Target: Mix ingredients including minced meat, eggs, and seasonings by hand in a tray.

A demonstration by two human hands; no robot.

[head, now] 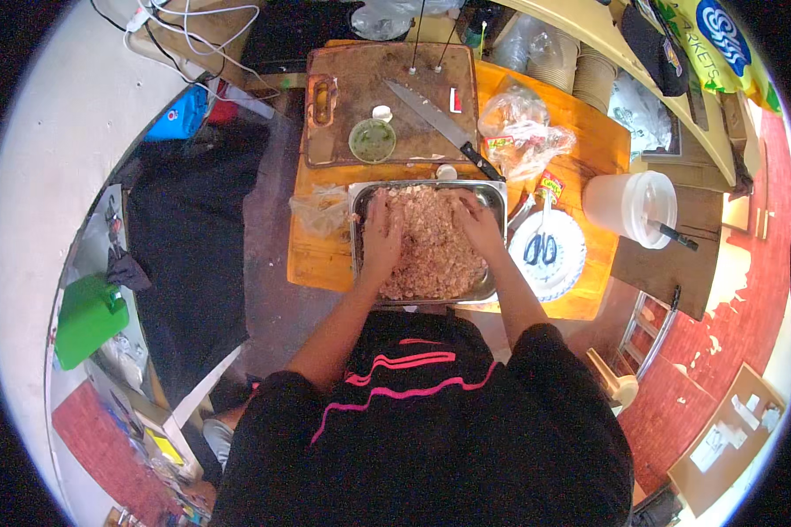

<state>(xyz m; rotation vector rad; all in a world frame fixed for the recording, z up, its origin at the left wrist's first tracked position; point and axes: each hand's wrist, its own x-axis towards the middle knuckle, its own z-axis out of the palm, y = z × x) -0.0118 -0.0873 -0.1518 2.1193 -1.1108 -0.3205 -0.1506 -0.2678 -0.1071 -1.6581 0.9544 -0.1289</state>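
Observation:
A rectangular metal pan (503, 211) sits at the table's near edge, in front of my body. It holds a heaped pinkish-brown mixture that looks like minced meat (428, 267). On the left side of the heap rests my left hand (383, 230), its fingers somewhat spread and pointing away from me. My right hand (478, 227) lies against the right side, fingers apart and the tips touching the mixture. Neither palm shows, and I see nothing gripped in either hand. Just beyond the pan's far rim is a small white round piece (446, 172).
A worn cutting board (428, 132) carries a large knife (428, 115), whose black handle overhangs towards the pan, and a green-filled tub (372, 140). To the right are plastic bags (530, 141), a paper plate (560, 277) and a translucent bucket (629, 204) with a dark handle protruding.

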